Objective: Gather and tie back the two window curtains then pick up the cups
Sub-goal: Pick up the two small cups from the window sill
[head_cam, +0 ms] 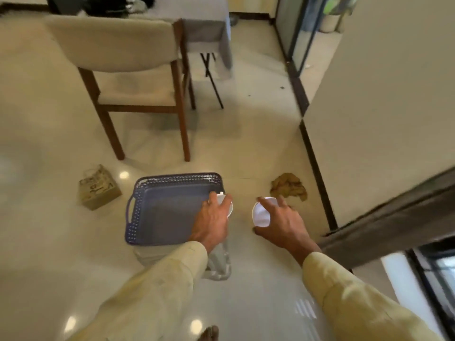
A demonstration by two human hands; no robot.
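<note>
left hand [213,216]: fingers curled, gripping | right hand [280,221]: same (both arms outstretched)

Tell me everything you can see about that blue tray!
The blue tray looks like plastic: shallow, rectangular, rounded corners, with low walls full of little holes and a slot handle at its left end. It lies flat and looks empty, its near edge over something pale I cannot make out. The left hand holds a white cup above its right rim.
</note>
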